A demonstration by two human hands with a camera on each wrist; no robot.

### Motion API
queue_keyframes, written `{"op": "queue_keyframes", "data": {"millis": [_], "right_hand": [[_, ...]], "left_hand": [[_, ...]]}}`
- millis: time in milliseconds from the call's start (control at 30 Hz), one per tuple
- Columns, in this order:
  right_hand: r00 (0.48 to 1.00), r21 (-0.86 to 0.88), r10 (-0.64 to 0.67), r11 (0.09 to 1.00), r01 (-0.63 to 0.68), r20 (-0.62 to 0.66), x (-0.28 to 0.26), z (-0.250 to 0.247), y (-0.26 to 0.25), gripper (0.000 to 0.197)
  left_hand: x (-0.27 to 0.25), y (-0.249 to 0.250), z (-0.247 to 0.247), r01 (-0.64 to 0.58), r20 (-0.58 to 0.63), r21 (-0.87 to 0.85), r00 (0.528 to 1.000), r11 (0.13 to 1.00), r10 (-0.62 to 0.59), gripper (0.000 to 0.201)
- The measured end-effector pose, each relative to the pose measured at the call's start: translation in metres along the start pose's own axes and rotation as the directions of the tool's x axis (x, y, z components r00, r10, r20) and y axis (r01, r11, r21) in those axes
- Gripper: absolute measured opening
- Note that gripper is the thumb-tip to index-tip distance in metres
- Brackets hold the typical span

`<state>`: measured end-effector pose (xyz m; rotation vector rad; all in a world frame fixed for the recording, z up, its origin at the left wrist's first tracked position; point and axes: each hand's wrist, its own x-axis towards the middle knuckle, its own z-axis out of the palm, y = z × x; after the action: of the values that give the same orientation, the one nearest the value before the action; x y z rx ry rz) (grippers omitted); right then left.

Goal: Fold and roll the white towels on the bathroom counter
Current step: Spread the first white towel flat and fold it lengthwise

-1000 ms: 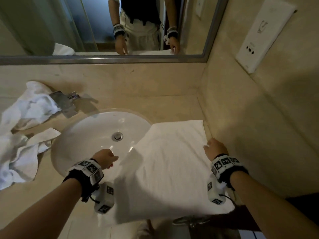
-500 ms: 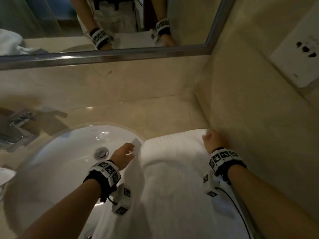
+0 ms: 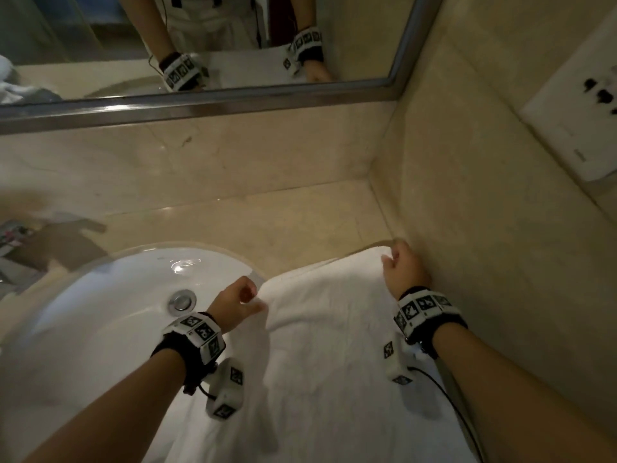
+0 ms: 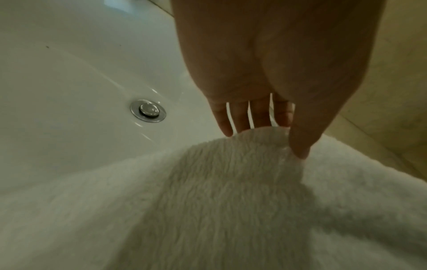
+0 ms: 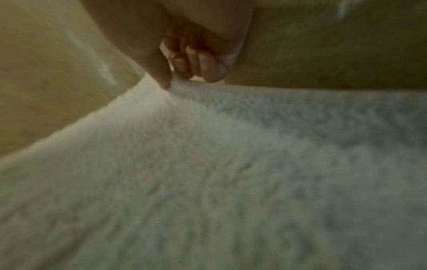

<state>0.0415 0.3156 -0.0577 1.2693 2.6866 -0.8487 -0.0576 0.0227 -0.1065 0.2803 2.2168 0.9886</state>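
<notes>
A white towel (image 3: 334, 345) lies spread over the counter and the right side of the sink, its far edge turned back in a fold. My left hand (image 3: 240, 302) pinches the towel's far left corner (image 4: 272, 140) between thumb and fingers, over the basin. My right hand (image 3: 400, 269) grips the far right corner (image 5: 184, 85) close to the side wall, fingers curled round the edge. Both wrists wear marker bands.
The white sink (image 3: 100, 312) with its metal drain (image 3: 182, 300) sits at the left. A tap (image 3: 13, 235) shows at the far left edge. Beige counter (image 3: 283, 222) runs to the back wall and mirror (image 3: 233, 45). A wall plate (image 3: 581, 105) is on the right wall.
Both hands have carried the towel's edge away from me toward the back wall, so a fold now lies at the far end. The view shifted right; the crumpled towels at the left left the frame.
</notes>
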Motion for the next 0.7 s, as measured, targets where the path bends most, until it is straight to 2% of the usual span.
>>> {"op": "queue_keyframes", "data": {"millis": [33,100,167,233,367,467,533,600,700], "right_hand": [[0.997,-0.019,-0.069,0.997,0.068,-0.045,-0.003,0.001,0.001,0.011],[0.991,-0.039,-0.127,0.991,0.125,-0.046,-0.007,0.002,0.001,0.024],[0.998,-0.052,-0.063,0.997,0.063,0.002,-0.007,0.001,0.000,0.034],[1.000,-0.095,-0.013,0.995,0.013,-0.002,-0.004,0.002,-0.001,0.035],[1.000,-0.130,-0.011,0.991,0.013,0.016,0.000,0.008,-0.002,0.042],[1.000,-0.148,-0.016,0.989,0.016,0.005,-0.001,0.011,0.000,0.041],[1.000,-0.136,0.001,0.991,-0.003,-0.016,0.000,0.010,0.000,0.037],[1.000,-0.135,0.015,0.991,-0.017,-0.019,0.000,0.010,-0.002,0.035],[1.000,-0.148,0.015,0.989,-0.019,-0.026,0.001,0.012,-0.002,0.035]], "left_hand": [[-0.001,0.000,-0.001,0.009,0.011,-0.038,1.000,0.999,-0.008,0.034],[-0.003,0.000,-0.003,0.010,0.055,-0.079,0.998,0.997,-0.005,0.038],[-0.005,0.003,-0.002,-0.002,0.099,-0.020,0.995,1.000,0.004,0.029],[-0.004,0.002,0.000,-0.032,0.110,0.067,0.994,0.997,0.025,0.030],[-0.002,0.001,0.005,-0.061,0.110,0.095,0.993,0.994,0.051,0.039],[-0.004,0.004,0.002,-0.021,0.110,0.175,0.994,0.984,0.001,0.027],[-0.007,0.007,-0.002,-0.042,0.109,0.212,0.994,0.976,0.019,0.025],[-0.010,0.010,-0.007,-0.060,0.084,0.105,0.995,0.993,0.051,0.026],[-0.013,0.021,-0.011,-0.027,0.015,-0.232,0.999,0.972,0.031,0.024]]}}
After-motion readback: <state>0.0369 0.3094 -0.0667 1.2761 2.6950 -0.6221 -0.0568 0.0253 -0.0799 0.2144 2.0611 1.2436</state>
